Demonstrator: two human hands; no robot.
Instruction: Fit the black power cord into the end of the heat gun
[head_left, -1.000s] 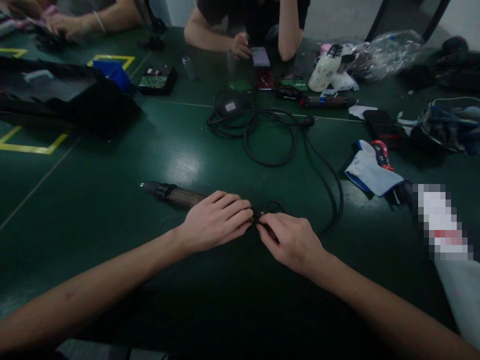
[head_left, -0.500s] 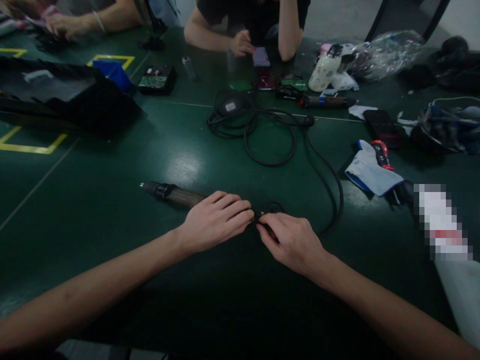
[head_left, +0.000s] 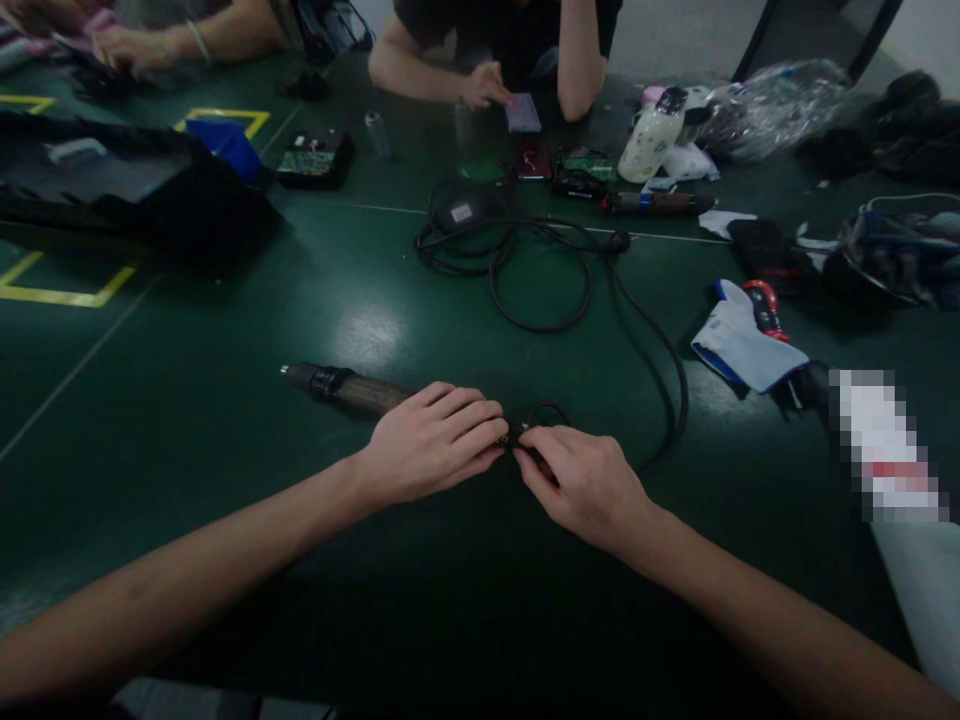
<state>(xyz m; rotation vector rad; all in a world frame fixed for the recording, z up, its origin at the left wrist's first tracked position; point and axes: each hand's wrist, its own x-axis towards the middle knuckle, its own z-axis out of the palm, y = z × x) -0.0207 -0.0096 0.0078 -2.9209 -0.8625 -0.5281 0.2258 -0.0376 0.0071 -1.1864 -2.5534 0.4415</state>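
An electric screwdriver (head_left: 367,391) with a dark grip and black nose lies on the green table, its tip pointing left. Over its rear half is my left hand (head_left: 439,443), fingers wrapped round the body. My right hand (head_left: 581,482) pinches at the tool's back end, where the black cable (head_left: 680,385) meets it; the small part between those fingertips is mostly hidden. From there the cable loops away to the right and back to a black power adapter (head_left: 471,210) lying among its coils.
A white-and-blue glove (head_left: 750,345) with a red-black object lies at right. Across the table a person touches a phone (head_left: 523,112). Further back are circuit boards (head_left: 311,160), a second screwdriver (head_left: 656,203) and a bottle (head_left: 649,138). A black casing (head_left: 127,200) stands at left.
Both hands stay in nearly the same place on the screwdriver's rear end. The person opposite shifts a finger on the phone.
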